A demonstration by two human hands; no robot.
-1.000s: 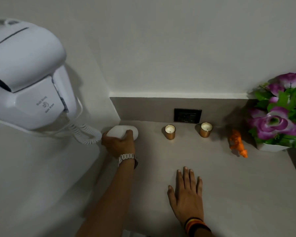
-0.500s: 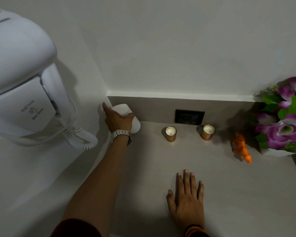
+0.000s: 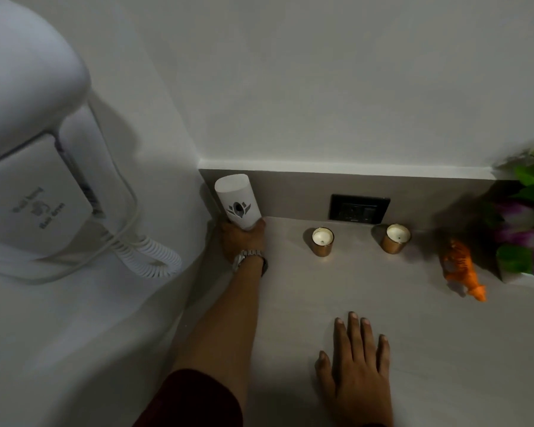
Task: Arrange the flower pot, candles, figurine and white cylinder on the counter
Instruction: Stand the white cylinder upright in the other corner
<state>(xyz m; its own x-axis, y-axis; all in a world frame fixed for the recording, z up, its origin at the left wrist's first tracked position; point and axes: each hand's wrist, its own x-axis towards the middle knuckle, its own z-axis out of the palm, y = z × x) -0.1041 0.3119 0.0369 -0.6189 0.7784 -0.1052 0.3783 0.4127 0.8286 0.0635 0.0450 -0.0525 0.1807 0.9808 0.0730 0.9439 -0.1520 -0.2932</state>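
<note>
White cylinder (image 3: 237,201) tipped up from lying flat — now upright in the back-left corner of the counter (image 3: 444,334), my left hand (image 3: 242,240) clamped round its base. Right hand (image 3: 356,369) flat, fingers spread — placement nearly done.

Illumination is dim and even, with a grey-green cast; no glare is present; soft shadows fall on the wall behind the hair dryer (image 3: 28,143) and beside the flowers (image 3: 527,229); wide-angle distortion bends the frame edges and enlarges the dryer; the flowers and the orange figurine (image 3: 463,269) are smeared by motion blur; both candles (image 3: 322,241) remain fairly sharp.
</note>
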